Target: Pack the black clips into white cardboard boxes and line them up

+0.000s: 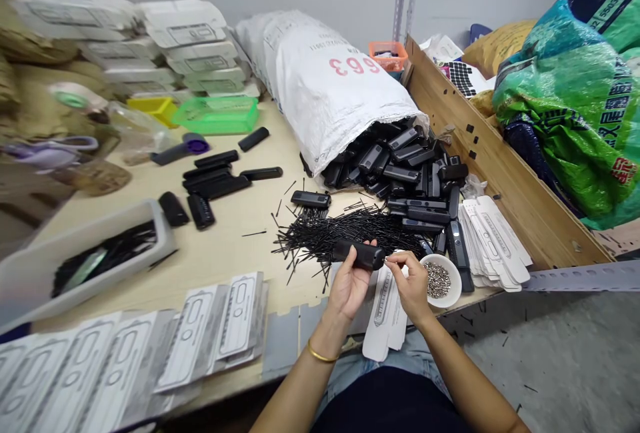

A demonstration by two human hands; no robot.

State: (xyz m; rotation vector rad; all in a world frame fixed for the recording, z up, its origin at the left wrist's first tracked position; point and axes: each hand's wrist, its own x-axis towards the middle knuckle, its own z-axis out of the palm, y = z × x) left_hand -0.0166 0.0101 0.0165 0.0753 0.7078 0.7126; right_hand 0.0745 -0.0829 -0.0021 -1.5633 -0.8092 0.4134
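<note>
A black elongated plastic casing (361, 255) lies across my left hand (350, 283), whose fingers are wrapped round it. At the casing's right end, my right hand (411, 283) pinches something tiny and shiny against it; its kind is too small to make out. Just right of that hand stands a white bowl (455, 284) holding many small metal pieces (437, 279). Behind the casing spreads a heap of thin black sticks with small heads (345, 229). Printed white cards (384, 316) rest below my hands, near my lap.
A white sack (320, 79) spills many black casings (400, 166) onto the table. A wooden board (500, 173) edges the right side, beside more white cards (493, 239). At left are a white bin (165, 236), packaged cards (190, 333), and a green tray (217, 116).
</note>
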